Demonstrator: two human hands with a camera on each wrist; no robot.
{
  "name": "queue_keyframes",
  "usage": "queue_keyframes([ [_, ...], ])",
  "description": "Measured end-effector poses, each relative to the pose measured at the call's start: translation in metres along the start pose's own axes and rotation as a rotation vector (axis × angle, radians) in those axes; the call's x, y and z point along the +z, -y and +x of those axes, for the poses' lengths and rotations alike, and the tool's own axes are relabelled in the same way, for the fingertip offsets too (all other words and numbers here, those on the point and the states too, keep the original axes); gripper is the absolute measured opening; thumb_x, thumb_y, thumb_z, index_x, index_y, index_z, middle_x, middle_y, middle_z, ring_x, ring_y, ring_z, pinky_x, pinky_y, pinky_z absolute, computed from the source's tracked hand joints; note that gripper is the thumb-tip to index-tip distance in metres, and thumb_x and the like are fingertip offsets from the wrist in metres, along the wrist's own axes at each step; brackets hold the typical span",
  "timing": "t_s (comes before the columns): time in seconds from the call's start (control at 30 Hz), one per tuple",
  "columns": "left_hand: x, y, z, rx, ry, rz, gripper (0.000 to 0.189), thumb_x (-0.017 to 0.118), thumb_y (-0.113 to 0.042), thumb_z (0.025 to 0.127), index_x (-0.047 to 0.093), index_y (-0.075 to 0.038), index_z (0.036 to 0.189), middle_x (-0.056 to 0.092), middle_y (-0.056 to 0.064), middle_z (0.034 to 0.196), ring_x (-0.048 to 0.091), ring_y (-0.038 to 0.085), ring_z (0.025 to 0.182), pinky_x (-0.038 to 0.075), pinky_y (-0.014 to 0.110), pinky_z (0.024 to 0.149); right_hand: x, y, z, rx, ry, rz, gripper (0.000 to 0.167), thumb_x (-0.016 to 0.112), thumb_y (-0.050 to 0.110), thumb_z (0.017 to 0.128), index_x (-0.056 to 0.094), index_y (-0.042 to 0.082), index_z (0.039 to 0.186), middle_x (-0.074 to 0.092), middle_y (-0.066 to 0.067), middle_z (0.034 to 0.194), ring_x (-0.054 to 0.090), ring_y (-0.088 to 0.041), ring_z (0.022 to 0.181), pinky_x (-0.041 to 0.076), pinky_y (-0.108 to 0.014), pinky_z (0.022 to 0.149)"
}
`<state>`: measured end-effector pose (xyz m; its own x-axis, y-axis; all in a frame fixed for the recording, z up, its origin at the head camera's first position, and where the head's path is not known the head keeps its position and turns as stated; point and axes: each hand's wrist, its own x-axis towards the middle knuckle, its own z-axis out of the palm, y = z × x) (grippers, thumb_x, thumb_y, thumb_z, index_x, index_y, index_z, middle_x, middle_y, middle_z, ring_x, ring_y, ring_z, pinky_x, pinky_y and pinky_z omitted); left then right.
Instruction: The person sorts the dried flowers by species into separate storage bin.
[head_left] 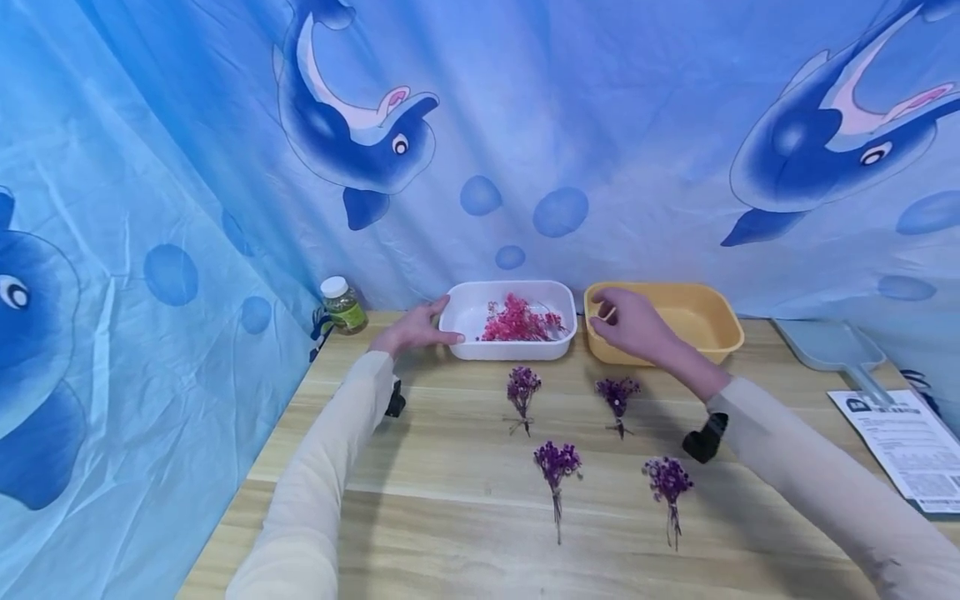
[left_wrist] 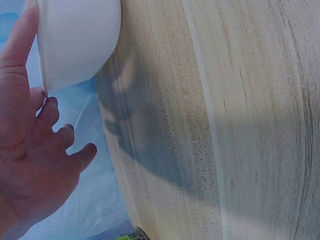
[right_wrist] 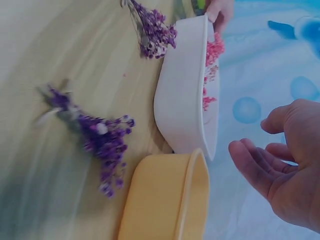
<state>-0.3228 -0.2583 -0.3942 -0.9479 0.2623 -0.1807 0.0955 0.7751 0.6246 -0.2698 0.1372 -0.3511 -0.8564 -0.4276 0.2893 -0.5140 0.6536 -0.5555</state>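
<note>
At the left end of a white plastic tub [head_left: 510, 350], my left hand [head_left: 416, 327] grips the rim, its thumb along the front corner. Pink dried flowers [head_left: 517, 318] lie inside that tub. My right hand [head_left: 637, 323] is above the left part of a yellow plastic tub [head_left: 708, 321], fingers loosely bent and holding nothing; the right wrist view shows a gap between thumb and fingers [right_wrist: 257, 162]. Several small bunches of purple dried flowers lie on the table, among them a near-left bunch [head_left: 557, 467] and a near-right bunch [head_left: 669, 483].
A lidded jar [head_left: 345, 307] stands at the table's back left corner. To the right are a grey-blue dustpan [head_left: 828, 343] and a clipboard with printed paper [head_left: 903, 442]. A blue dolphin-print curtain [head_left: 637, 108] hangs behind the wooden table [head_left: 450, 500].
</note>
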Motion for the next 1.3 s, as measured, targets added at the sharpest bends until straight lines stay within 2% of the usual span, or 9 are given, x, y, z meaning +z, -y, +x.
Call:
queue_keyframes([
  [0.13,-0.001,-0.001,0.000,0.002,0.002,-0.028,0.109,0.082,-0.042,0.082,0.013,-0.014,0.161,0.016,0.023,0.163,0.020,0.040,0.147,0.022,0.053,0.118,-0.012,-0.002,-0.031,0.020,-0.034,-0.005,0.035,0.068,0.006,0.092,0.059,-0.012,0.121,0.069,-0.022,0.097,0.068,-0.034,0.082,0.059,-0.045,0.070],
  [0.27,-0.001,-0.001,0.000,0.007,-0.001,-0.049,0.108,0.083,-0.040,0.082,0.015,-0.013,0.161,0.018,0.026,0.161,0.023,0.041,0.145,0.023,0.052,0.117,-0.019,-0.002,-0.061,0.048,-0.025,0.004,0.037,0.069,0.007,0.092,0.059,-0.013,0.121,0.069,-0.020,0.097,0.068,-0.032,0.083,0.059,-0.043,0.068],
  [0.43,-0.002,0.002,0.002,0.016,0.000,-0.042,0.107,0.083,-0.040,0.082,0.015,-0.012,0.161,0.020,0.027,0.160,0.024,0.040,0.145,0.024,0.051,0.117,-0.020,-0.004,-0.089,0.063,-0.005,0.014,0.038,0.072,0.004,0.090,0.059,-0.014,0.121,0.069,-0.016,0.094,0.067,-0.026,0.079,0.058,-0.031,0.063],
  [0.53,-0.002,0.001,0.001,0.016,-0.003,-0.032,0.107,0.082,-0.041,0.082,0.016,-0.012,0.161,0.020,0.026,0.161,0.023,0.040,0.146,0.023,0.051,0.118,-0.020,-0.008,-0.102,0.065,-0.013,0.015,0.038,0.073,0.003,0.088,0.059,-0.014,0.119,0.069,-0.014,0.092,0.067,-0.024,0.078,0.057,-0.028,0.063],
  [0.7,-0.002,0.000,0.000,0.016,-0.007,-0.020,0.109,0.083,-0.043,0.080,0.017,-0.013,0.161,0.017,0.026,0.161,0.020,0.042,0.146,0.021,0.054,0.117,-0.021,-0.018,-0.122,0.048,-0.033,0.010,0.038,0.075,0.004,0.086,0.060,-0.013,0.117,0.068,-0.012,0.091,0.066,-0.023,0.077,0.058,-0.032,0.065],
  [0.87,-0.002,0.000,0.000,0.018,-0.006,0.037,0.110,0.083,-0.046,0.080,0.016,-0.015,0.161,0.010,0.026,0.163,0.013,0.045,0.147,0.017,0.061,0.116,-0.027,-0.034,-0.142,0.033,-0.073,-0.015,0.041,0.076,0.004,0.085,0.060,-0.012,0.119,0.069,-0.013,0.092,0.066,-0.024,0.078,0.058,-0.032,0.065],
  [1.1,-0.003,-0.004,0.003,0.065,0.009,0.152,0.107,0.081,-0.041,0.083,0.016,-0.003,0.159,0.013,0.026,0.162,0.015,0.045,0.147,0.016,0.057,0.118,-0.045,-0.058,-0.163,0.091,-0.145,-0.059,0.038,0.075,0.004,0.086,0.061,-0.011,0.118,0.070,-0.016,0.093,0.066,-0.023,0.076,0.055,-0.025,0.060],
  [1.3,-0.008,-0.007,0.004,0.046,0.027,0.130,0.109,0.082,-0.039,0.082,0.014,-0.005,0.159,0.010,0.026,0.162,0.012,0.046,0.147,0.014,0.059,0.117,-0.060,-0.068,-0.172,0.139,-0.161,-0.076,0.040,0.074,0.007,0.088,0.059,-0.013,0.120,0.069,-0.020,0.096,0.066,-0.024,0.078,0.054,-0.024,0.057],
])
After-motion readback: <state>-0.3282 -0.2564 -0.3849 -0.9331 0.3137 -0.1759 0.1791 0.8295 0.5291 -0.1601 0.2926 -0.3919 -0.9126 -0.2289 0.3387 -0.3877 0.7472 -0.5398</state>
